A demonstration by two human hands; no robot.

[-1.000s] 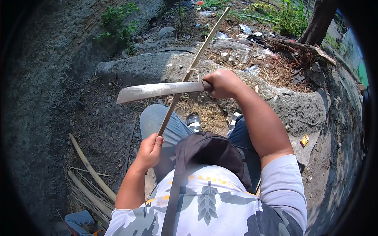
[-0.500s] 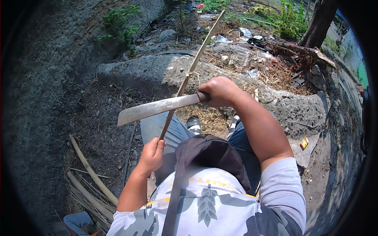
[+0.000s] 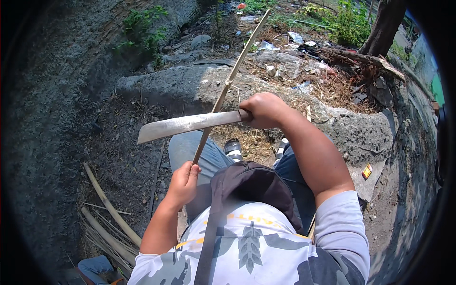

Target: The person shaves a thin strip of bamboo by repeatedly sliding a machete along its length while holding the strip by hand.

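Note:
My left hand [image 3: 184, 184] is closed around the lower end of a long thin bamboo strip [image 3: 234, 71], which slants up and away to the right. My right hand [image 3: 266, 110] grips the short dark handle of a machete [image 3: 185, 125]. Its broad, worn blade points left and lies across the strip a little above my left hand, over my left knee. A thin sliver sticks out from the strip just beyond the blade. The exact contact of the edge with the strip cannot be made out.
A rough concrete slab [image 3: 171, 86] runs across in front of my feet. Long split strips [image 3: 107, 204] lie at the lower left, near another person's blue-clad leg [image 3: 95, 267]. A wall [image 3: 52, 118] rises on the left; a tree trunk [image 3: 384, 28] and scattered litter are beyond.
The machete's tip has shifted slightly up and left, and the blade shows more of its flat side. A sliver on the strip now stands out more. My left hand has barely moved.

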